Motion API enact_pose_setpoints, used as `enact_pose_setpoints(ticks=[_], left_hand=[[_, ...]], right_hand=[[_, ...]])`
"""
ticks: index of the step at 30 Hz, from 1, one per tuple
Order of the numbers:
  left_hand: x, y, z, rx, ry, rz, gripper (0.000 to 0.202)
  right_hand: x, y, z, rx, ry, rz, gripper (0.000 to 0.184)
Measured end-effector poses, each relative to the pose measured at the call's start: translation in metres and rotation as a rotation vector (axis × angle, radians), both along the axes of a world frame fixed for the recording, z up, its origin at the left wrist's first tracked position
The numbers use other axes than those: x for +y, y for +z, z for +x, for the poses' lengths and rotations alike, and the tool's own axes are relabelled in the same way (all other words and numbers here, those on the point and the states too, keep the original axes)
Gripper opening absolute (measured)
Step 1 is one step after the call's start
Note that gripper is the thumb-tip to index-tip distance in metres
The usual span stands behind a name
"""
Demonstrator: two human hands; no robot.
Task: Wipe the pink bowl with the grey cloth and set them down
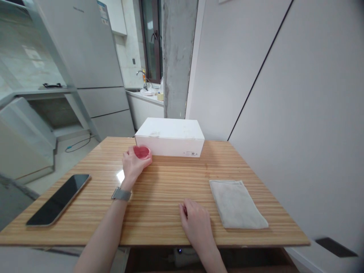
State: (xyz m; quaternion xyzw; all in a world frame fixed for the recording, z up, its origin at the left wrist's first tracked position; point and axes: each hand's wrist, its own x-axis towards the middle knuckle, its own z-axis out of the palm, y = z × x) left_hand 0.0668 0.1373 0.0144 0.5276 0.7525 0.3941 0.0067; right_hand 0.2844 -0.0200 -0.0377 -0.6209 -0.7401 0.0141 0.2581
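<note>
Well, the striped wooden surface carries a phone at left, a folded cloth at right and a white box across the far side. My left hand grips a pink container by its front left corner; my right hand rests curled near the front edge. Beyond stand a refrigerator and pale wall.

A smooth grey band circles the left wrist near eight o'clock in the head view, a silvery metal piece at its nine o'clock end, too small to tell clasp from case. Bare forearms show at half past seven and half past five; left hand and right hand are bare.
</note>
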Motion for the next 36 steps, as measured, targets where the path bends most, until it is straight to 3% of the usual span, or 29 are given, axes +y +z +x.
enact_pose_setpoints(ticks=[6, 12, 16, 19, 21, 23, 25, 27, 29, 32, 36], left_hand=[[0.011, -0.012, -0.017, 0.021, 0.108, -0.017, 0.076], [0.01, -0.016, -0.017, -0.051, 0.108, -0.097, 0.075], [0.003, -0.007, -0.014, -0.067, 0.105, -0.1, 0.084], [-0.008, 0.008, -0.004, -0.025, 0.101, 0.098, 0.086], [-0.02, 0.018, 0.009, -0.045, 0.026, 0.236, 0.07], [-0.039, 0.022, 0.03, -0.147, -0.163, 0.211, 0.047], [-0.062, 0.017, 0.056, -0.324, -0.479, -0.022, 0.041], [-0.088, 0.005, 0.083, -0.541, -0.807, -0.342, 0.052], [-0.111, -0.008, 0.105, -0.722, -0.99, -0.557, 0.058], [-0.13, -0.022, 0.115, -0.676, -1.019, -0.479, 0.049], [-0.127, -0.025, 0.077, -0.477, -0.881, -0.38, 0.043]], right_hand=[[-0.006, 0.007, 0.008, 0.064, -0.06, 0.096, 0.025], [-0.028, 0.013, 0.054, -0.058, -0.289, 0.236, 0.019], [-0.043, 0.005, 0.08, -0.186, -0.315, 0.207, 0.019], [-0.046, 0.0, 0.088, -0.215, -0.289, 0.178, 0.016], [-0.043, 0.0, 0.09, -0.191, -0.284, 0.174, 0.017], [-0.039, 0.005, 0.087, -0.117, -0.292, 0.176, 0.016], [-0.035, 0.013, 0.078, -0.016, -0.306, 0.176, 0.013], [-0.034, 0.022, 0.061, 0.074, -0.299, 0.178, 0.009], [-0.037, 0.029, 0.038, 0.144, -0.239, 0.193, 0.009], [-0.045, 0.032, 0.005, 0.221, -0.053, 0.194, 0.012], [-0.055, 0.029, -0.011, 0.256, 0.12, 0.189, 0.012]])
